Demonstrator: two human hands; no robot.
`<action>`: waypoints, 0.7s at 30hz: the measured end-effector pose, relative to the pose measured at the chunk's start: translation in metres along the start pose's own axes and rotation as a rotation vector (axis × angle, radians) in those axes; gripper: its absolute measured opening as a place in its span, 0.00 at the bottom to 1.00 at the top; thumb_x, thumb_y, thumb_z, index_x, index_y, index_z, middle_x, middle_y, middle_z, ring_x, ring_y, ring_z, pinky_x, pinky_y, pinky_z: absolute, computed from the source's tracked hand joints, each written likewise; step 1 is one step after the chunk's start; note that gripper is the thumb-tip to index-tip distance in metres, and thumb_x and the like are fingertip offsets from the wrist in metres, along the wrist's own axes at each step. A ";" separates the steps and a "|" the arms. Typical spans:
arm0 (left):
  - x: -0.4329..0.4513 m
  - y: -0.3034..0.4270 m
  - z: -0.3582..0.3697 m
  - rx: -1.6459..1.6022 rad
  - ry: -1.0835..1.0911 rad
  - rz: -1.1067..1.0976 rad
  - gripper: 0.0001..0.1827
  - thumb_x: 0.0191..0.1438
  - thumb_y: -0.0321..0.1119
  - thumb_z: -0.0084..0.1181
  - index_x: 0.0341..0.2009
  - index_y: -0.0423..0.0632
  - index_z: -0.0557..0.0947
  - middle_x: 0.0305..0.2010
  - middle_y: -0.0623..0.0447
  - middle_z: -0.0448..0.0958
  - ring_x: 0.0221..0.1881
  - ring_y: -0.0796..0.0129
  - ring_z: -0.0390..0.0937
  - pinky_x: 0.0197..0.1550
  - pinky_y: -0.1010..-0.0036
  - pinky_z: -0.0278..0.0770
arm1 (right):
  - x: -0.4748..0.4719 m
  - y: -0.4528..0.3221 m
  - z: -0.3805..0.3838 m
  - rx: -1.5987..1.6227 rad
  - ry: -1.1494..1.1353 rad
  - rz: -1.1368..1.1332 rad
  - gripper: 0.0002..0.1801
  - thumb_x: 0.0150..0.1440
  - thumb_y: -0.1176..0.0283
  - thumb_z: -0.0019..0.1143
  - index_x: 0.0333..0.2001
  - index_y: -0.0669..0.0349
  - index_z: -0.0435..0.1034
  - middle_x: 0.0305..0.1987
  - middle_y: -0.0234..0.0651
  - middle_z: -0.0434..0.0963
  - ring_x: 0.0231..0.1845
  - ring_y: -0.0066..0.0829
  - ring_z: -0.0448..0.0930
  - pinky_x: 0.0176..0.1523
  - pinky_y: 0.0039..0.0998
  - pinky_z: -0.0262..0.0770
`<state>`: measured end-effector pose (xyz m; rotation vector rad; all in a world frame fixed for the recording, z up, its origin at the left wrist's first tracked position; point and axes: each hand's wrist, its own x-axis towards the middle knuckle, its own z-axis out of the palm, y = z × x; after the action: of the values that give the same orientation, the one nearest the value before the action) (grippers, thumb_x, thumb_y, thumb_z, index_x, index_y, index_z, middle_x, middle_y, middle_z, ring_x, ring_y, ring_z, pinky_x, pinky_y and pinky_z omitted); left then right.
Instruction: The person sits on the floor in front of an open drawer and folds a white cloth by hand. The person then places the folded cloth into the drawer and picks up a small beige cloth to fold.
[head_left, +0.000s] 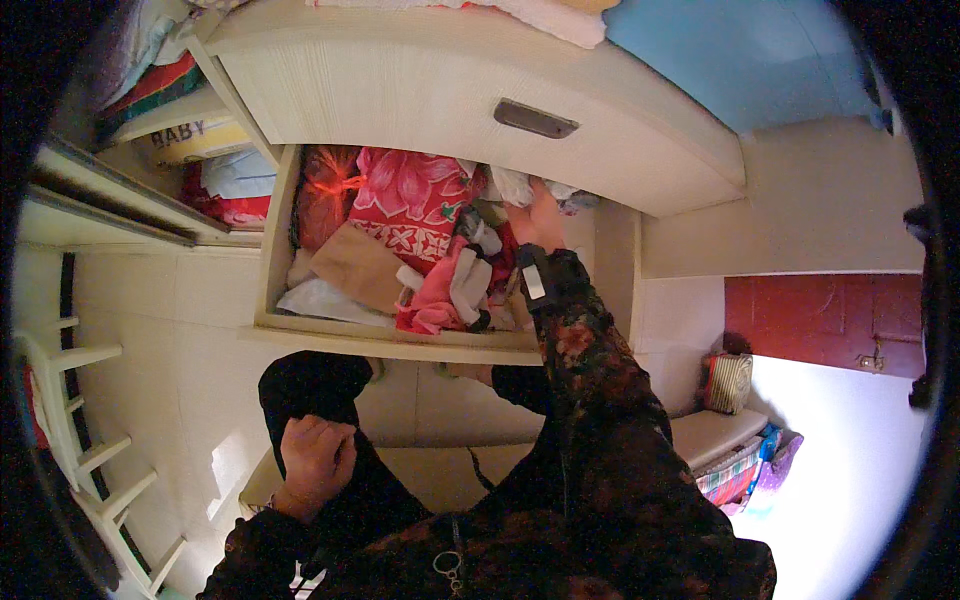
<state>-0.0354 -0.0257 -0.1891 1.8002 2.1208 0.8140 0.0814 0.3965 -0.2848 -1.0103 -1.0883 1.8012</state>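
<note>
A pulled-out wooden drawer (616, 255) full of cloth lies before me. My right hand (536, 220) reaches into its back right part, against a white bundle (511, 184); the fingertips are hidden there. Left of that arm lie a grey-and-white sock (471, 281), a pink cloth (431, 300) and a dark grey rolled item (480, 231). A red floral cloth (412, 187) fills the back middle, beside a red see-through bag (328, 187) tied at its neck. In front is a brown flat packet (358, 268). My left hand (319, 457), fingers curled and holding nothing, rests on my left thigh.
The shut upper drawer front (390, 90), with a recessed handle (535, 118), overhangs the open drawer. An open cupboard (225, 187) holding folded cloths stands at left. A white rack (97, 457) is at far left. A padded bench (720, 435) and a red door (817, 315) are at right.
</note>
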 end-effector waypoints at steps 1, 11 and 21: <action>0.004 0.001 -0.002 -0.015 0.020 0.018 0.11 0.35 0.24 0.57 0.28 0.48 0.75 0.24 0.54 0.74 0.25 0.60 0.70 0.26 0.66 0.61 | 0.016 0.021 -0.019 -0.498 -0.057 -0.147 0.20 0.56 0.68 0.49 0.50 0.64 0.61 0.51 0.40 0.70 0.48 0.36 0.72 0.49 0.36 0.71; 0.015 0.009 0.001 -0.060 0.044 0.066 0.10 0.36 0.24 0.56 0.28 0.48 0.74 0.24 0.54 0.74 0.25 0.60 0.70 0.26 0.66 0.61 | 0.006 -0.004 -0.046 -0.709 -0.582 0.084 0.17 0.59 0.64 0.46 0.48 0.62 0.61 0.46 0.42 0.69 0.48 0.37 0.70 0.51 0.34 0.70; 0.009 0.032 0.030 0.127 -0.022 0.126 0.09 0.44 0.29 0.55 0.33 0.48 0.76 0.30 0.49 0.73 0.35 0.53 0.68 0.37 0.61 0.62 | -0.287 -0.180 -0.163 -0.243 0.100 0.297 0.19 0.59 0.62 0.45 0.48 0.65 0.65 0.42 0.39 0.75 0.43 0.30 0.76 0.45 0.28 0.72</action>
<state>0.0045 -0.0066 -0.1939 2.0144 2.1068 0.6987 0.3748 0.2455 -0.1053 -1.4566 -1.1626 1.8541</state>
